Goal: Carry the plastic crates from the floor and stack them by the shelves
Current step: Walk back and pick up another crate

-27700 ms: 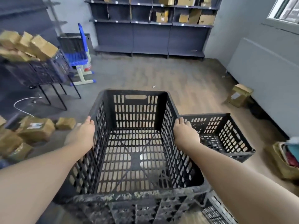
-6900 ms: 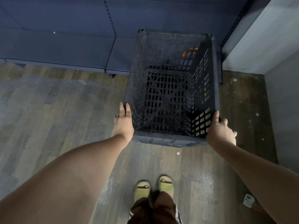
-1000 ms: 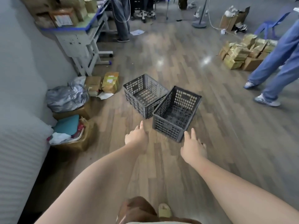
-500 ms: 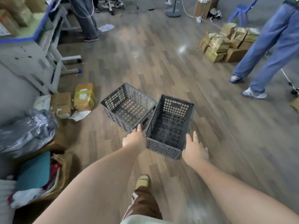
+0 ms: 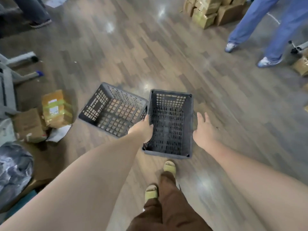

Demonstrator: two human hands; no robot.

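Since half a second ago the person has stepped closer, so both crates now lie right below the outstretched arms, and the left hand point(image 5: 143, 129), which was short of the rim, has reached the near crate. Far left, a grey bag point(image 5: 14, 170) sits by opened boxes point(image 5: 43, 119), one wrapped in yellow tape. Next comes the left crate point(image 5: 113, 112), a dark slatted one standing on the floor point(image 5: 166, 55) at a slant; nothing lies in it and the wood shows through its bottom. Its right corner touches the right crate point(image 5: 170, 124), which stands lengthwise to the person and also holds nothing. The left hand rests on that crate's left rim, fingers curled over the edge between the two crates; how firmly it grips I cannot tell. The right hand point(image 5: 204, 130) hangs just beside the right wall, fingers spread and relaxed, holding nothing, apparently not touching the crate. Below, the person's yellow sandals point(image 5: 160, 182) stand just behind the crate. At upper right, another person's blue trouser legs point(image 5: 266, 24) stand beside a heap of cardboard cartons point(image 5: 210, 9).
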